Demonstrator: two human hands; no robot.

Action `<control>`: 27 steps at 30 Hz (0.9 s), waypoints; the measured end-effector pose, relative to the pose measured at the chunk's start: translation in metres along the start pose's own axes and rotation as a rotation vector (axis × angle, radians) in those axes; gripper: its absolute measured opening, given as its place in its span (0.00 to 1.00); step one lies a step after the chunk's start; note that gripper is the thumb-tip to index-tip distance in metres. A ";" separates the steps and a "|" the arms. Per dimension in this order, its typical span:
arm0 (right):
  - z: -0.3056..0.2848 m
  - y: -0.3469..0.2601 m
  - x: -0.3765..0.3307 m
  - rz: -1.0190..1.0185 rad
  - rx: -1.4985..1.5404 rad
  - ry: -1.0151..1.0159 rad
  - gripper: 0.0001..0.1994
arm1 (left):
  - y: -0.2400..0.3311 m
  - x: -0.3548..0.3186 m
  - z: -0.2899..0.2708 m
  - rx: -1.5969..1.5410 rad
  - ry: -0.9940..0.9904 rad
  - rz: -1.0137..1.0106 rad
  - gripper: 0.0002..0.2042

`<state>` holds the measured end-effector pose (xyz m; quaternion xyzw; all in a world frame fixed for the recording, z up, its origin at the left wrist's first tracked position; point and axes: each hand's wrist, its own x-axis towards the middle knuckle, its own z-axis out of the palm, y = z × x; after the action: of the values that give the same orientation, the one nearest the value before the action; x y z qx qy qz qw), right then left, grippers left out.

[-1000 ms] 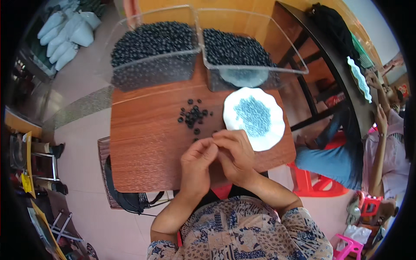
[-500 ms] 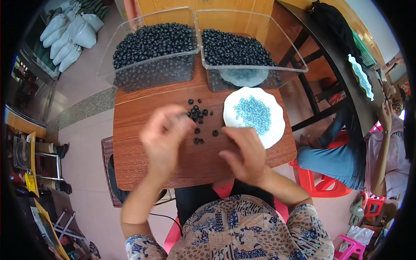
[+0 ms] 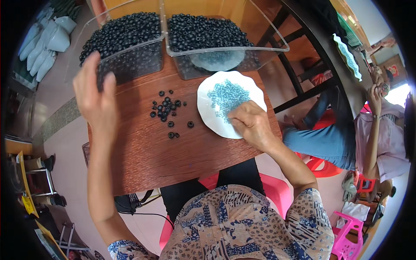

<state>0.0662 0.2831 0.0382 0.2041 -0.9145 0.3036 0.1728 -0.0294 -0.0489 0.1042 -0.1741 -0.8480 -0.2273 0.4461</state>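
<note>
My right hand [image 3: 255, 125] is over the near right part of a white scalloped plate [image 3: 207, 113], its fingers pinched together at the edge of a pile of tiny blue-grey glassy beads [image 3: 229, 95]. Whatever is between those fingertips is hidden. Raised at the left, my left hand [image 3: 96, 97] has its fingers and thumb apart and nothing visible in it, in front of the left clear plastic bin [image 3: 143, 65]. Between the hands, several loose black round beads [image 3: 165, 106] with holes lie on the brown wooden table [image 3: 147, 160].
The left bin and a second clear bin [image 3: 277, 48], both full of black beads, stand along the table's far edge. At the right, a person [image 3: 381, 134] sits by a dark table [image 3: 342, 82] holding another bead plate [image 3: 346, 56]. White sacks [image 3: 56, 39] lie on the floor at far left.
My left hand has moved from the loose beads up and left toward the left bin, its fingers spreading. My right hand has gone onto the plate and pinched. The whole view has shifted.
</note>
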 end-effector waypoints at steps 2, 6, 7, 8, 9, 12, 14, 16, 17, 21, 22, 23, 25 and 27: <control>0.007 0.006 -0.001 -0.063 -0.057 -0.067 0.08 | 0.026 -0.025 -0.004 -0.130 -0.090 0.019 0.16; 0.012 0.002 0.005 -0.119 -0.138 -0.114 0.08 | 0.066 -0.067 -0.010 -0.350 -0.285 -0.073 0.11; 0.012 0.001 0.006 -0.151 -0.171 -0.126 0.08 | 0.075 -0.072 -0.010 -0.350 -0.284 -0.074 0.11; 0.011 0.001 0.008 -0.184 -0.203 -0.136 0.08 | 0.082 -0.075 -0.010 -0.434 -0.328 -0.099 0.10; 0.010 0.000 0.008 -0.187 -0.206 -0.133 0.08 | 0.089 -0.076 -0.010 -0.517 -0.371 -0.121 0.09; 0.009 0.002 0.015 -0.294 -0.251 -0.140 0.08 | 0.096 -0.079 -0.001 -0.605 -0.361 -0.141 0.08; 0.007 0.002 0.014 -0.356 -0.280 -0.213 0.07 | 0.097 -0.071 -0.001 -0.607 -0.331 -0.120 0.08; 0.007 0.001 0.015 -0.379 -0.308 -0.238 0.07 | 0.095 -0.056 -0.003 -0.608 -0.302 -0.097 0.08; 0.005 0.001 0.014 -0.383 -0.338 -0.278 0.08 | 0.095 -0.041 -0.004 -0.555 -0.276 -0.039 0.08; 0.007 0.002 0.015 -0.413 -0.390 -0.309 0.07 | 0.087 0.019 0.015 -0.439 -0.170 0.118 0.06; 0.010 0.002 0.016 -0.429 -0.376 -0.301 0.07 | 0.085 0.034 0.024 -0.426 -0.165 0.130 0.06; 0.010 0.003 0.017 -0.432 -0.380 -0.288 0.07 | 0.084 0.050 0.037 -0.380 -0.213 0.174 0.06; 0.008 0.008 0.017 -0.394 -0.379 -0.312 0.07 | 0.081 0.079 0.074 -0.313 -0.332 0.264 0.05; 0.006 0.007 0.020 -0.404 -0.370 -0.303 0.08 | 0.074 0.107 0.117 -0.201 -0.566 0.306 0.04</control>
<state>0.0446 0.2790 0.0398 0.3899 -0.9104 0.0577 0.1257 -0.1295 0.0866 0.1521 -0.3989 -0.8755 -0.1830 0.2024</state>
